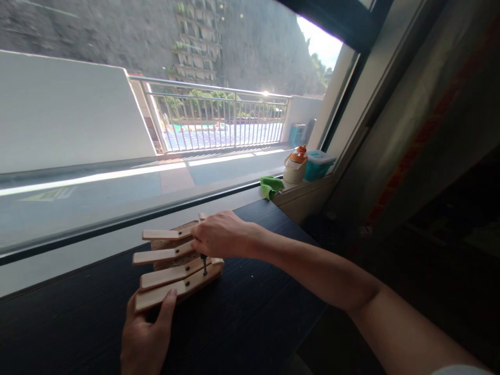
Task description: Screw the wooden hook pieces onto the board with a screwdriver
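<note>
A wooden piece with several angled, pale slats [164, 281] lies on the dark table, with dark round screw heads or holes along the slats. My left hand [146, 333] grips the near slat at its left end, thumb on top and fingers underneath. Over the right part of the piece, my right hand [219, 234] is closed, its fingertips bent downward. Just below those fingers a dark metal shaft [204, 266] stands upright on the near slat. Whether it is a screw or a tool tip I cannot tell, and the fingers hide its upper end.
The black table [242, 312] runs along a large window with a pale sill. A green cloth [271, 186], a cream bottle with an orange lid [296, 166] and a teal tub [317, 165] sit at the far corner. A curtain [422, 114] hangs at right.
</note>
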Tool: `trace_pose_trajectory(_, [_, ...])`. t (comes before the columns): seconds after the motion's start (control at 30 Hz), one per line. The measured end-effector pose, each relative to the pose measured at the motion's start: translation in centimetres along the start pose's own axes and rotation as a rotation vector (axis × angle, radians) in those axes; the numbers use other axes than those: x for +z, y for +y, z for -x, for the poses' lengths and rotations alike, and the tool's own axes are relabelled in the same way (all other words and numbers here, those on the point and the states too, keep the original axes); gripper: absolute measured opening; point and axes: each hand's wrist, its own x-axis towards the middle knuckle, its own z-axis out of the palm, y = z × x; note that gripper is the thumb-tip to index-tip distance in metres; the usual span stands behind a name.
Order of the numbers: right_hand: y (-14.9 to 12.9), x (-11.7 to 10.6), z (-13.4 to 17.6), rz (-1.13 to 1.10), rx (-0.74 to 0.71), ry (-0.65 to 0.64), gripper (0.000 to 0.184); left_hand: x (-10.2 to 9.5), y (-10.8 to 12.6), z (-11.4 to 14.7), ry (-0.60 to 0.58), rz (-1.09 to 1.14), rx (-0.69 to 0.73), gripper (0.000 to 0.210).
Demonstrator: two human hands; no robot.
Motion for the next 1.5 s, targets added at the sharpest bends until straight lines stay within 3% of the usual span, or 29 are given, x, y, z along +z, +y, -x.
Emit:
trace_pose_trajectory(0.23, [0.0,-1.3,0.8,0.022,-0.183,-0.085,0.021,-0.1,-0.5,-0.3,0.003,-0.002,0.025,0.058])
trace_pose_trajectory(0.7, [0.1,0.9,-0.2,-0.006,-0.02,0.052,0.029,0.0,-0.3,0.0,0.008,0.039,0.074,0.056])
trace_pose_trajectory(1.0, [0.8,-0.9,0.5,-0.054,-0.203,-0.057,0.023,0.0,0.0,0.1,-0.008,0.034,0.041,0.058])
trace_pose_trajectory(1.2, [0.9,0.0,-0.3,-0.061,-0.111,-0.035,0.025,-0.1,0.1,0.1,0.0,0.055,0.05,0.056])
trace_pose_trajectory(1.4, [1.0,1.3,-0.4,-0.041,-0.009,0.074,0.034,-0.1,-0.6,-0.1,0.005,0.014,0.056,0.056])
trace_pose_trajectory(1.5, [0.9,1.2,0.1,-0.037,-0.02,0.079,0.033,-0.1,-0.9,-0.2,0.007,0.002,0.059,0.058])
